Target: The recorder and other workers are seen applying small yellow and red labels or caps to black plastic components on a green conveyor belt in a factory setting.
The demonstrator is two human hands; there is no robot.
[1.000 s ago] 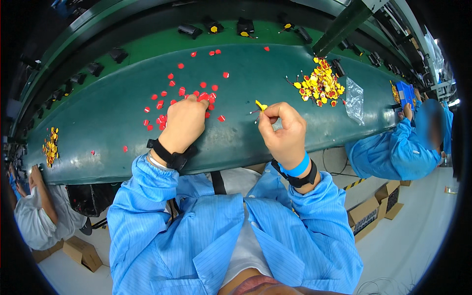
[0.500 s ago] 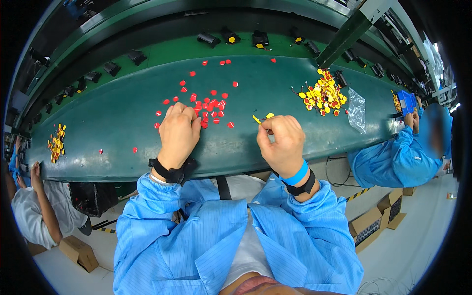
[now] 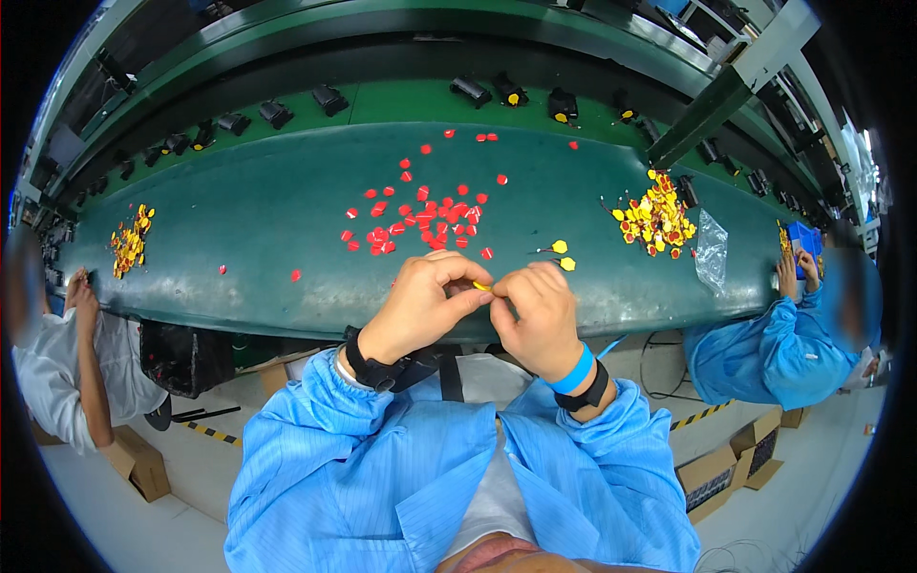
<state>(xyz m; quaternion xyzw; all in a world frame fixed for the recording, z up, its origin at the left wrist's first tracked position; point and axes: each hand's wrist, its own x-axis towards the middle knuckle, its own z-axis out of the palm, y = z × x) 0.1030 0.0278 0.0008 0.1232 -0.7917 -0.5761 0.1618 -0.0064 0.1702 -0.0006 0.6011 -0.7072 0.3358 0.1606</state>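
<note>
Before my chest, over the near edge of the green work surface (image 3: 315, 172), my two hands meet fingertip to fingertip. A small flat yellow part (image 3: 481, 286) shows between them. My left hand (image 3: 420, 298) pinches it with thumb and fingers. From the other side my right hand (image 3: 541, 310) has its fingers closed at the same part; its grip is partly hidden. Just beyond the right hand lie two yellow parts (image 3: 567, 264) with thin dark leads. Red stickers (image 3: 441, 212), many with a pale stripe, are scattered beyond my left hand.
A heap of yellow-and-red parts (image 3: 657, 215) lies to the right, beside a clear plastic bag (image 3: 711, 250). Another yellow heap (image 3: 132, 241) is far left. Black devices (image 3: 564, 105) line the green strip behind. Co-workers sit at both sides; a blue bin (image 3: 805, 241) stands right.
My left hand has left the red stickers and moved right to meet my right hand. The yellow part has come nearer to me, between both hands. The whole view has shifted somewhat.
</note>
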